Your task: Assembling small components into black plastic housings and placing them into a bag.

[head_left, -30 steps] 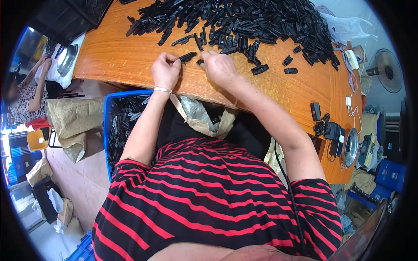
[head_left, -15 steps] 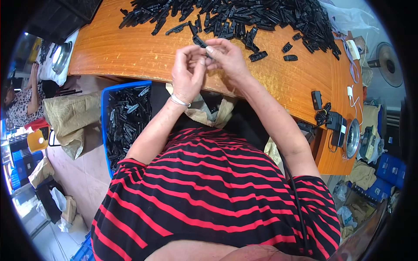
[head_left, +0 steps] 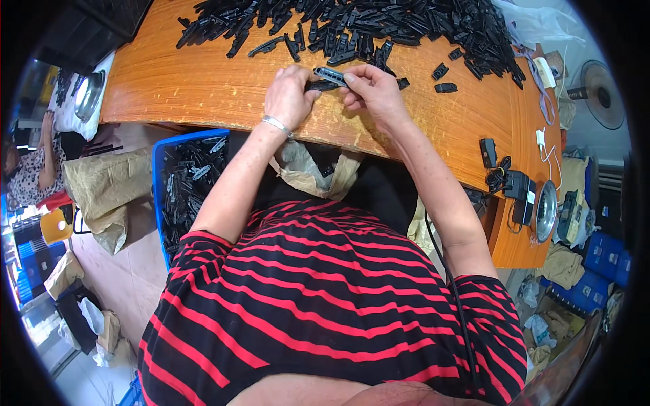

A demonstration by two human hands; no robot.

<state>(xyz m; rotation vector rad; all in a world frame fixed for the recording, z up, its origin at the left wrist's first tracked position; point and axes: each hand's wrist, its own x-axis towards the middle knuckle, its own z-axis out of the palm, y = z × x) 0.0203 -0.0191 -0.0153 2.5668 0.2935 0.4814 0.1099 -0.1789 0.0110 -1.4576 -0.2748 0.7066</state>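
Observation:
In my right hand (head_left: 374,93), thumb and fingers pinch one end of a slim black plastic part (head_left: 330,76) with a slotted, shiny grey-looking face. My left hand (head_left: 288,97), a silvery bracelet on its wrist, is closed round a second dark plastic part (head_left: 321,86), whose end sticks out by the thumb. The two parts lie close together; whether they touch I cannot tell. Both hands are just above the near edge of the orange wooden table (head_left: 203,81). Beyond them spreads a big heap of similar black parts (head_left: 393,24), with several loose pieces in front of it.
A blue bin (head_left: 157,196) of black parts stands below the table's edge at left. A brown paper bag (head_left: 301,179) opens under my hands. At right are a black power adapter (head_left: 521,196), a round metal dish (head_left: 546,211) and a fan (head_left: 599,95). Another person (head_left: 34,162) sits far left.
My hands have moved apart, the left slightly left and the right to the right. The slotted part has turned from steep to nearly level and now sits in my right fingers.

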